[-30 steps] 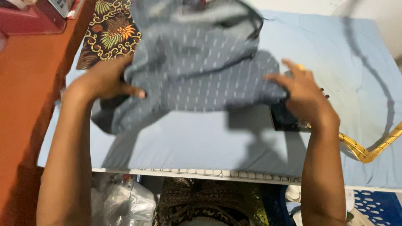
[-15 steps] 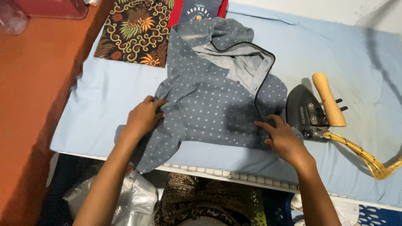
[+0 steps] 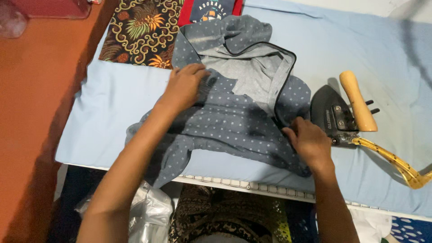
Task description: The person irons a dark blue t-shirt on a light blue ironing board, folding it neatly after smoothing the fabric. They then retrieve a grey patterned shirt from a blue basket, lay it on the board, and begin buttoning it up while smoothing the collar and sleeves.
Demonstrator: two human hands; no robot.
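We've only got one view here, the head cam, sitting above the ironing table [image 3: 112, 103] and looking steeply down from the person's side of it. The near edge of the table runs along the bottom, the far side up top. It's close in: both forearms come up from the bottom edge, left hand [image 3: 183, 87] and right hand [image 3: 310, 144] land mid-frame, and the orange floor [image 3: 36, 112] fills the left strip. There's no second view for it to overlap with

Blue padded ironing table [image 3: 112, 117] under dotted grey garment [image 3: 234, 121], iron [image 3: 337, 119], batik cloth [image 3: 137, 31].
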